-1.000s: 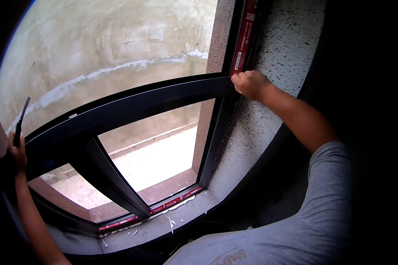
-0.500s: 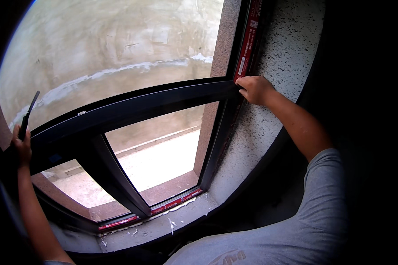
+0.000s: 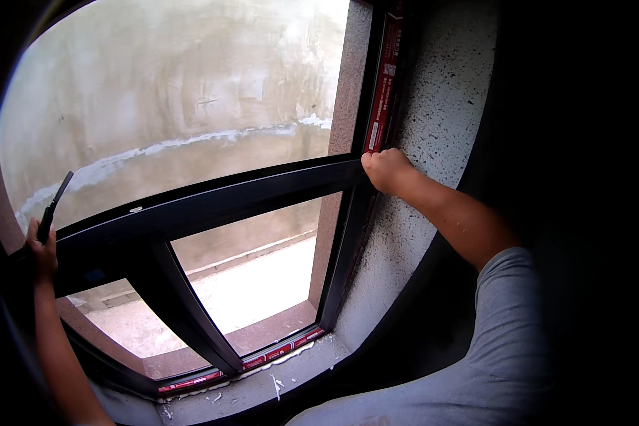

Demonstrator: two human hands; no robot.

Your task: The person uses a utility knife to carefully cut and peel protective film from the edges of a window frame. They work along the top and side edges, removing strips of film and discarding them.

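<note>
Head view: the right hand [image 3: 387,170] is curled into a fist at the right end of the dark horizontal window bar [image 3: 213,202], its fingers closed against the spot where the bar meets the upright frame with its red strip [image 3: 382,92]. At the bar's far left end, the left hand [image 3: 41,252] has its fingers wrapped around a thin dark tool [image 3: 53,207] that sticks up above the bar. Below the bar lies the concrete sill [image 3: 263,387].

An unfinished building under construction: a dark aluminium window frame [image 3: 213,202] with red protective film, rough speckled plaster wall [image 3: 433,106], mortar-splashed concrete sill [image 3: 263,387].
</note>
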